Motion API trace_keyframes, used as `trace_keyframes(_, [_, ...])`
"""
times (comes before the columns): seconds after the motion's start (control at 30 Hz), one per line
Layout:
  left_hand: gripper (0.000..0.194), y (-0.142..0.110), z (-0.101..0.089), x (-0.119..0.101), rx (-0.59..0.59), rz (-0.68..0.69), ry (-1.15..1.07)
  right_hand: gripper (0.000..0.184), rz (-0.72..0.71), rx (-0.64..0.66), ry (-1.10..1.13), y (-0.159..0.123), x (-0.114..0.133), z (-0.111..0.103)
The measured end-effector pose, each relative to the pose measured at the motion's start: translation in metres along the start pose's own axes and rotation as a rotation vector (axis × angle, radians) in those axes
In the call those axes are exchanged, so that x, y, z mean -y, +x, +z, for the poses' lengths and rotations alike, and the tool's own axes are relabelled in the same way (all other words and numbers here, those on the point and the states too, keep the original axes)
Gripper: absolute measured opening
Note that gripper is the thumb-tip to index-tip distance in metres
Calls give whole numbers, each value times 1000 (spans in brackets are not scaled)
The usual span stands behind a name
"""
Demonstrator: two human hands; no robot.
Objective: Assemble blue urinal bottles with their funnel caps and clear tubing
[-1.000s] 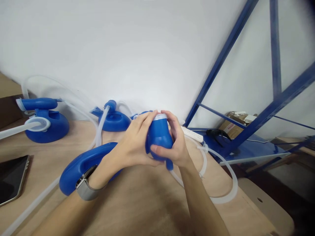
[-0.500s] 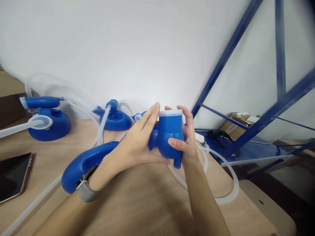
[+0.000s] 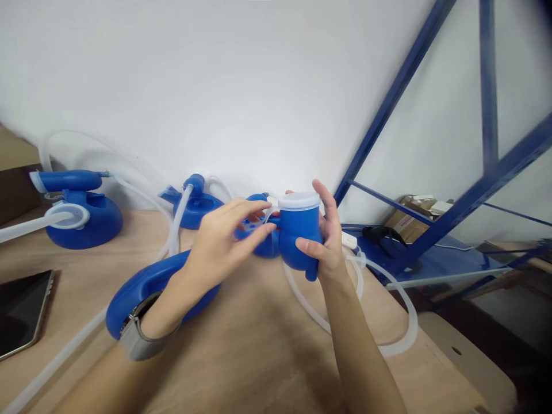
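Background: we have a pale wall (image 3: pixel 241 92) behind; a blue metal frame (image 3: pixel 388 109) slants at the right, with a cardboard box (image 3: pixel 407 225) on its lower shelf;
Counter: the wooden counter (image 3: pixel 259 356) carries the bottles and tubing;
Held vessel: we find the blue vessel (image 3: pixel 298 238) raised over the counter, roughly upright; white lid (image 3: pixel 299 200) on top; short spout (image 3: pixel 311 269) pointing down;
Right hand: our right hand (image 3: pixel 330 247) has its grip closed around the vessel, thumb across the front;
Left hand: our left hand (image 3: pixel 219 241) has its grip released, thumb and forefinger parted near a clear strap (image 3: pixel 271 213) beside the vessel; contact, we cannot tell;
Wrist: grey-banded watch (image 3: pixel 146 339), left arm;
Blue bottles: one at far left (image 3: pixel 92 221); one near the wall (image 3: pixel 196 213); one partly under our left forearm (image 3: pixel 138 287);
Tubing: translucent hose (image 3: pixel 407 299) curves on the right;
Device: dark-screened, left edge (image 3: pixel 23 310)
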State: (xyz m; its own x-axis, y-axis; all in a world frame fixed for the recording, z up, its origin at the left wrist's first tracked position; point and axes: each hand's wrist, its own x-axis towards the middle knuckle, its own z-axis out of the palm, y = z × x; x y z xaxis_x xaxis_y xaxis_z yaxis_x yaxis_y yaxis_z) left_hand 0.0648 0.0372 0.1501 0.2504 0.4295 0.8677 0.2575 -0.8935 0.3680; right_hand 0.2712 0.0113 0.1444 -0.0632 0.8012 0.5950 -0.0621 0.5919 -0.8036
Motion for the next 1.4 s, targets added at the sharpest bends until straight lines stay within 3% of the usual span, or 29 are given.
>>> trace_keyframes(0.17, [15,-2,-1,6,-118,117,160,93,11,39,47,-1,0,1])
trace_keyframes(0.27, [9,-2,1,5,-184,99,270,92,18,36,83,-2,-1,5])
trace_keyframes(0.5, [13,-4,8,-6,-98,-11,123,96,59,55,45,-5,3,6])
trace_keyframes(0.77, [12,-2,8,8,-35,-193,-133,97,60,31,-23,-4,7,5])
trace_keyframes(1.0, [6,-5,10,12,-87,-133,-89,89,53,53,51,-3,5,4])
trace_keyframes(1.13, [8,-6,11,10,-71,-140,-165,87,35,35,33,-3,8,2])
trace_keyframes(1.4, [7,-5,15,5,-42,-59,-85,92,26,-18,-8,-2,6,-1])
